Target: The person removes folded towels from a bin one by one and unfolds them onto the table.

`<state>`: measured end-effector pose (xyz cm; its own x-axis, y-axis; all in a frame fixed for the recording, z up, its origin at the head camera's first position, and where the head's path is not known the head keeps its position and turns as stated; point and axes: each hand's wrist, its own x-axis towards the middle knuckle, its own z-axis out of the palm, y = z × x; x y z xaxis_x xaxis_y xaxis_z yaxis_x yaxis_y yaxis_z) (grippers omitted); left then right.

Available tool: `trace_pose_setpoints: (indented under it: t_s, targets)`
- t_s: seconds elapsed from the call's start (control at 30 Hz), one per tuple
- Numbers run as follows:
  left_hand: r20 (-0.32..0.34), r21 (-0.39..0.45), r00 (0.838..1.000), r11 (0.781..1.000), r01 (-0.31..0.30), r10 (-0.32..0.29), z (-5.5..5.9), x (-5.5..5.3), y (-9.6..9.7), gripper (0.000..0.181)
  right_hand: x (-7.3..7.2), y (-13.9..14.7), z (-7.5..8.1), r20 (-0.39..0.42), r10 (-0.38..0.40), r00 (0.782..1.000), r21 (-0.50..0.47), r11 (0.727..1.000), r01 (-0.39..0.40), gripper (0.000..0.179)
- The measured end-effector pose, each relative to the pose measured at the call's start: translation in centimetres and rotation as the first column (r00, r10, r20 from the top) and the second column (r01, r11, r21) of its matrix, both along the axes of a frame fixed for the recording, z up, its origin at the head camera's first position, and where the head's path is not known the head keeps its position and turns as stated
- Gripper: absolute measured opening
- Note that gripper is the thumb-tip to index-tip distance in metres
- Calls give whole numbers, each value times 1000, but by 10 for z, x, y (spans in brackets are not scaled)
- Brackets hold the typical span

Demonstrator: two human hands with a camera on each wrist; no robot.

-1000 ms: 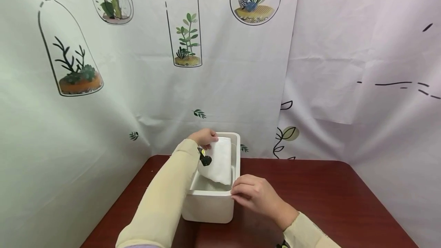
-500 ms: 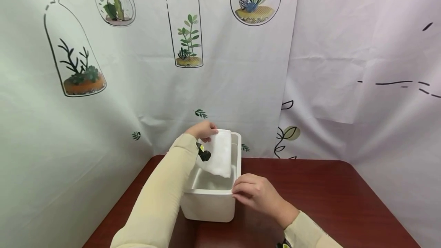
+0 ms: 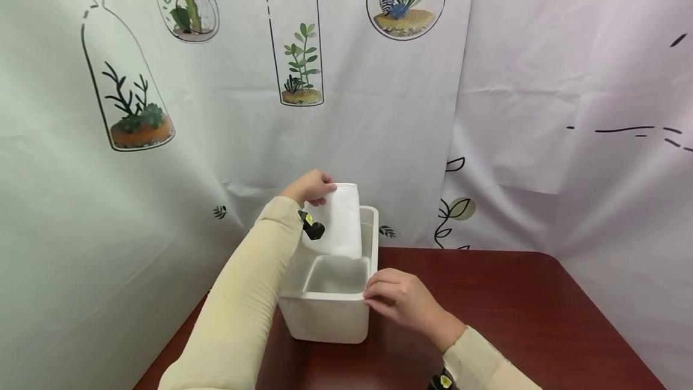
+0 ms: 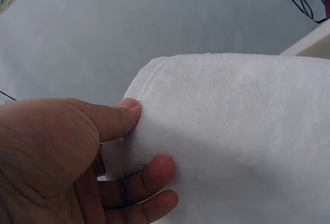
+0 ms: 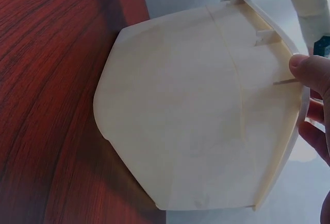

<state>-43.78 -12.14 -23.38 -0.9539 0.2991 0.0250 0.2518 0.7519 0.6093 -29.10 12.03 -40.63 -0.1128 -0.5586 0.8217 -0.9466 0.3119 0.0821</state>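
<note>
A folded white towel (image 3: 343,221) hangs from my left hand (image 3: 311,188), partly above the rim of a white plastic bin (image 3: 327,318). Its lower part is inside the bin's far end. In the left wrist view, my thumb and fingers pinch the fuzzy towel (image 4: 237,110) at one edge. My right hand (image 3: 403,300) grips the bin's rim at the near right corner. From the right wrist, the thumb lies on the rim of the bin (image 5: 175,105), with fingers on its other side. My left sleeve hides part of the bin's left side.
The bin stands on a dark red wooden table (image 3: 487,306), near its left side. Behind it hangs a white curtain (image 3: 368,137) printed with plants in glass jars. Another curtain side closes in on the left.
My left hand has risen and moved slightly left, lifting the towel partly out of the bin. More of the bin's inside shows. The right hand stays on the rim.
</note>
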Motion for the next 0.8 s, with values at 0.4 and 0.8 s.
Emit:
trace_pose_setpoints:
  t_s: [0.4, 0.8]
  targets:
    - [-32, 27, 999, 999, -23, 24, 19, 1, -6, 21, -7, -17, -1, 13, 3, 1000, -19, 1000, -3, 19]
    - [-55, 10, 997, 999, -49, 49, 43, 5, 0, 23, -15, -32, -3, 5, 11, 1000, -37, 999, -11, 19]
